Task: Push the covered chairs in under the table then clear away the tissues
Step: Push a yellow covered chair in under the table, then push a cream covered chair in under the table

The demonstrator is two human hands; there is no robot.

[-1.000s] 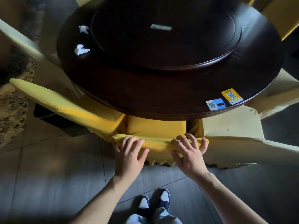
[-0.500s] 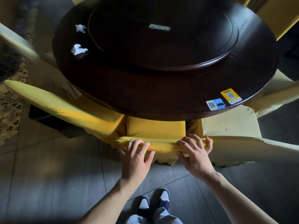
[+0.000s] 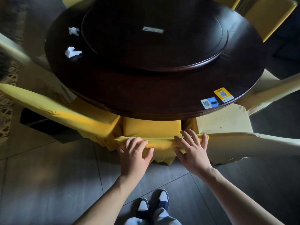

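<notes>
A yellow covered chair (image 3: 152, 129) stands right in front of me, its seat mostly under the dark round table (image 3: 146, 98). My left hand (image 3: 134, 153) curls over the left part of the chair's back top edge. My right hand (image 3: 193, 151) lies over the right end of that edge, fingers spread across the top and thumb on the near side. Two crumpled white tissues lie on the table's far left rim: the nearer tissue (image 3: 72, 51) and the farther tissue (image 3: 73, 30).
A raised turntable (image 3: 154, 46) fills the table's middle. Another yellow chair (image 3: 56, 109) angles in at the left, and a pale covered chair (image 3: 227, 127) sits close on the right. QR stickers (image 3: 217, 98) mark the near rim. A patterned carpet (image 3: 6, 108) lies left.
Both hands have moved forward with the chair back, and the chair has slid a little further under the table. My right hand's fingers have spread flatter.
</notes>
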